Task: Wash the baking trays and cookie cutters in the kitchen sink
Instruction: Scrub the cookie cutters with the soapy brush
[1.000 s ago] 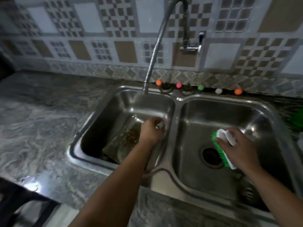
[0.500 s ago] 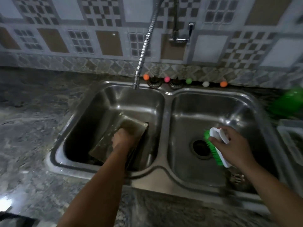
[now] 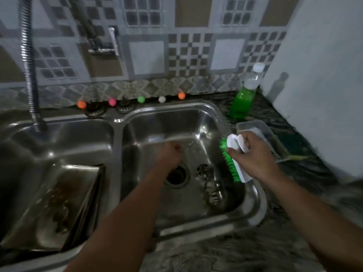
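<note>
Since half a second ago the left hand (image 3: 170,154) has left the baking tray (image 3: 59,207) and crossed to the right basin of the sink (image 3: 255,211), above the drain (image 3: 176,176); blur hides its fingers, so I cannot tell how they lie. The tray, greasy and brown-flecked, leans in the left basin, long axis running away from the camera. Cookie cutters (image 3: 211,185) lie right of the drain. The right hand (image 3: 253,156) grips a green-bristled brush (image 3: 234,160) at the sink's right rim.

A dirty metal baking tray (image 3: 59,205) leans tilted in the left basin; small metal cookie cutters (image 3: 211,185) lie in the right basin.
</note>
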